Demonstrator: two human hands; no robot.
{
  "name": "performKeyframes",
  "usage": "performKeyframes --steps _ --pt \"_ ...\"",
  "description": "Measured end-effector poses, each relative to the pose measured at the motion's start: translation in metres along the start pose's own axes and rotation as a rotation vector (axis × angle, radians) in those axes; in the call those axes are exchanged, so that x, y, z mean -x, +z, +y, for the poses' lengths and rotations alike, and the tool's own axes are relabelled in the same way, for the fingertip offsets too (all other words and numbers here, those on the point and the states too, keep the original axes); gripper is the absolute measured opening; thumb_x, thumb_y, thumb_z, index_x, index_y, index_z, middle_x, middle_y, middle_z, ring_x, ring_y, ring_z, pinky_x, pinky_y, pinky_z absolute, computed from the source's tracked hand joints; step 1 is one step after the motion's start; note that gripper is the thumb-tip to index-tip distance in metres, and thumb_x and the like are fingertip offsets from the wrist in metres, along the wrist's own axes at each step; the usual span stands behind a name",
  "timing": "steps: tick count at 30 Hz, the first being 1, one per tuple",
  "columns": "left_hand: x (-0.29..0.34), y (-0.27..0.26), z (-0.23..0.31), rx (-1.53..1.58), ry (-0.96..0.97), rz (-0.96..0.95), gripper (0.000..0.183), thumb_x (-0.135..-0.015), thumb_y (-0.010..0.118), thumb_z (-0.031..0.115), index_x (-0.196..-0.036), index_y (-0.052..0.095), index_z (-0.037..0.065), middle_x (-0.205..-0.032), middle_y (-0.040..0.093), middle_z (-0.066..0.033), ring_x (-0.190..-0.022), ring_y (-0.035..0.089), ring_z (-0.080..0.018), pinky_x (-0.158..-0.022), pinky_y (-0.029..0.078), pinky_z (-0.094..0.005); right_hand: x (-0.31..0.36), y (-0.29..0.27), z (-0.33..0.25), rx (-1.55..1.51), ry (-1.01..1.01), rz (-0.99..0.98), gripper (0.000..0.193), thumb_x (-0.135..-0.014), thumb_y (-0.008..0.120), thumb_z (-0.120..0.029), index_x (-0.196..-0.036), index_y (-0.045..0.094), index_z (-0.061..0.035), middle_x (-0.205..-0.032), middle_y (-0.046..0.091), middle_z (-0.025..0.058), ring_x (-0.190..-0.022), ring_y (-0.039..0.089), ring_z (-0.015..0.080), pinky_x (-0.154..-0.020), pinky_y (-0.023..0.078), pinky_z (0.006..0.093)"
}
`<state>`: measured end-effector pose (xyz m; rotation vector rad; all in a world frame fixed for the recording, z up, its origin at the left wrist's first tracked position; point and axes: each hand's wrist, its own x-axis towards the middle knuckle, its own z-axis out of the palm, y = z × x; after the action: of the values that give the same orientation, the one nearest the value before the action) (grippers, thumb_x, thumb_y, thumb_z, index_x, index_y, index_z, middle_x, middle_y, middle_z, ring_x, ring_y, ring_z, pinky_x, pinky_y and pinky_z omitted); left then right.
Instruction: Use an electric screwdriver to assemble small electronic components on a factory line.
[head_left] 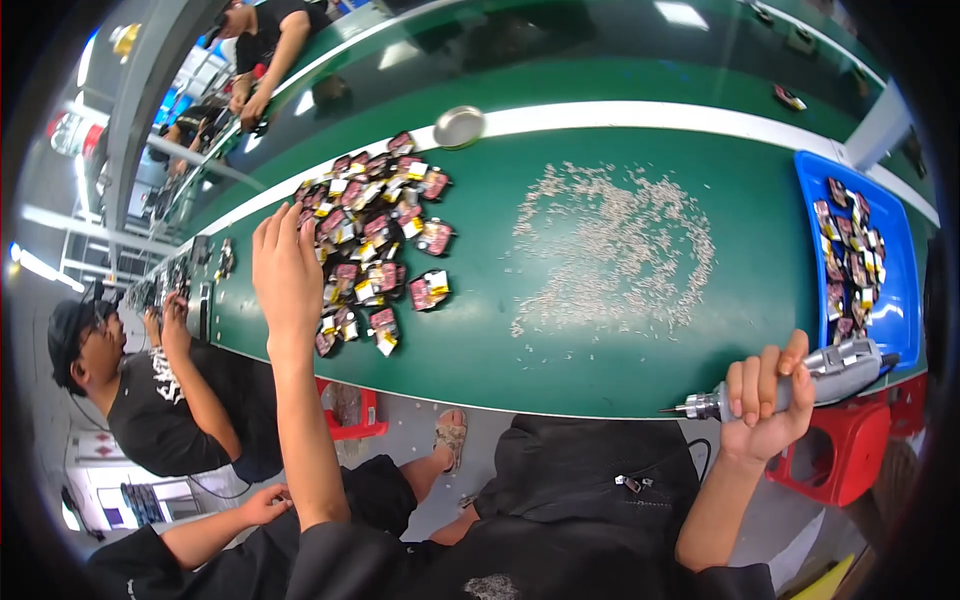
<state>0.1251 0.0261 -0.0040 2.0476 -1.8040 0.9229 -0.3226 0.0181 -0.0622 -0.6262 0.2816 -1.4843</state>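
My left hand reaches over the left edge of a heap of small black parts with pink, yellow and white faces. Its fingers are stretched out and I see nothing in them. In my right hand is a grey electric screwdriver, held at the near edge of the bench with its bit pointing left. Many tiny pale screws lie scattered on the green bench top between the heap and the right side. One of the black parts lies slightly apart from the heap.
A blue tray with more such parts stands at the right end. A small round metal dish sits at the bench's far white rim. Red stools stand below. People sit to my left and across the line.
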Motion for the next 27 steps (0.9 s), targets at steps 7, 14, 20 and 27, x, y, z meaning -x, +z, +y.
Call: performKeyframes --steps 7,14,20,27 --pt "0.001 -0.014 0.136 0.612 0.263 -0.16 0.023 -0.071 0.069 -0.006 -0.093 0.063 -0.004 -0.095 0.06 -0.0123 -0.087 0.058 -0.03 -0.077 0.049 -0.0385 0.002 -0.011 -0.005 -0.087 0.037 0.042 0.016 -0.095 0.045 -0.019 -0.087 0.04 -0.0067 -0.052 0.036 -0.0006 -0.039 0.034 0.0094 -0.044 0.035 0.0265" --pt "0.009 0.004 0.151 0.548 0.31 -0.247 0.019 -0.074 0.063 -0.007 -0.092 0.063 -0.004 -0.091 0.058 -0.0114 -0.083 0.058 -0.0282 -0.071 0.05 -0.0374 0.003 -0.011 -0.007 -0.11 0.05 0.044 0.016 -0.095 0.045 -0.019 -0.086 0.04 -0.0064 -0.052 0.037 -0.0003 -0.039 0.035 0.0099 -0.043 0.036 0.0272" --pt "0.007 0.006 0.152 0.571 0.329 -0.13 0.01 -0.079 0.058 -0.005 -0.086 0.051 -0.003 -0.087 0.055 -0.0144 -0.076 0.055 -0.0294 -0.067 0.046 -0.0398 0.004 -0.016 -0.009 -0.122 0.066 0.021 0.014 -0.095 0.043 -0.018 -0.089 0.042 -0.0057 -0.053 0.037 -0.0005 -0.04 0.036 0.0099 -0.044 0.036 0.0273" --pt "0.044 -0.031 0.175 1.017 0.029 -0.246 0.006 -0.086 0.048 -0.007 -0.085 0.044 -0.002 -0.079 0.052 -0.0145 -0.068 0.05 -0.0268 -0.063 0.042 -0.0356 0.003 -0.014 -0.007 -0.096 0.084 0.002 0.015 -0.095 0.043 -0.019 -0.088 0.043 -0.0068 -0.053 0.036 -0.001 -0.04 0.036 0.0099 -0.046 0.036 0.0273"
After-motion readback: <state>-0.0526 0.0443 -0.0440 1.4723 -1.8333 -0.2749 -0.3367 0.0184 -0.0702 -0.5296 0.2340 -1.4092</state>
